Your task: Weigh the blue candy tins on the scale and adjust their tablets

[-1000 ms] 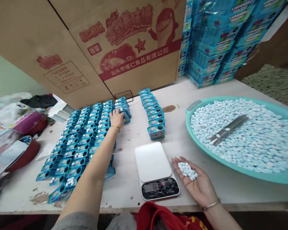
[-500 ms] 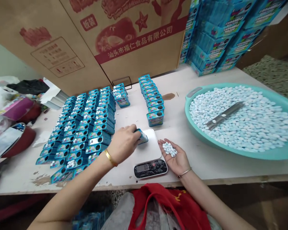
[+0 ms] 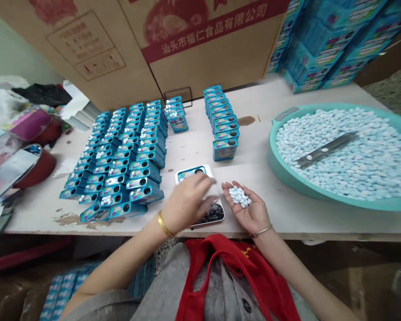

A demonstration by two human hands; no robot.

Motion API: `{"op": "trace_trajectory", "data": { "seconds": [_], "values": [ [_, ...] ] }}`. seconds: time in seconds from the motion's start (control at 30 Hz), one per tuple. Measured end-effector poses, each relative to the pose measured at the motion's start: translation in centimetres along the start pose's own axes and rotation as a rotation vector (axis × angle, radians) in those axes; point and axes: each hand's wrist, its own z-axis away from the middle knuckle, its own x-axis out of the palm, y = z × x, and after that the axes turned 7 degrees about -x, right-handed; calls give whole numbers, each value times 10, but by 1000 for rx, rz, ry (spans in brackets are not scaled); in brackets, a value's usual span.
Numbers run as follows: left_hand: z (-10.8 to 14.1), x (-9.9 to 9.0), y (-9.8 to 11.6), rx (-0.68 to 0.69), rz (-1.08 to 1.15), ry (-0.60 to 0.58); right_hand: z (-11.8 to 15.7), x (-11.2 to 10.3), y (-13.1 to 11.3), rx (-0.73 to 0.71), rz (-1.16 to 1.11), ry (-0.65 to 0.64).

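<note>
Worktable: pale, stained surface [image 3: 254,178] with a worn front edge, set against a large brown cardboard carton [image 3: 200,71] printed in red.
Tin in work: small blue rectangular container with a dark round opening in its top [image 3: 188,172], on the platform of the scale, top face up; its near side is hidden by the left hand.
Scale: flat white kitchen scale with a black display panel [image 3: 215,214], partly covered; reading hidden.
Left hand: [image 3: 190,198] over the scale, slightly blurred, fingers loosely bent and nothing visible between them and the thumb; whether it touches the tin cannot be told.
Right hand: [image 3: 250,211] beside the scale, palm up, cupped, cradling a heap of small pale-blue and white oval candies [image 3: 239,196].
Single column: similar blue tins [image 3: 223,120], behind the scale.
Block: several close-packed rows of blue tins [image 3: 118,167], left of the scale, white candies on some tops.
Short row: a few blue tins [image 3: 177,122], near the carton.
Basin: wide turquoise plastic tub [image 3: 282,167], right, heaped with like candies, a long grey metal trough [image 3: 327,150] lying on them.
</note>
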Motion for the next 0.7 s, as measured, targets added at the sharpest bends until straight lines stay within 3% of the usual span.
{"op": "trace_trajectory", "data": {
  "seconds": [0.1, 0.2, 0.27, 0.7],
  "values": [
    [16, 42, 27, 84, 109, -30, 20, -5, -2, 60, 65, 4],
    [22, 82, 47, 43, 68, -33, 34, -11, 1, 117, 103, 26],
    [23, 97, 55, 0, 35, -58, 39, -15, 3, 122, 113, 38],
    [25, 105, 65, -134, 15, -56, 42, -23, 12, 163, 111, 4]
  ]
}}
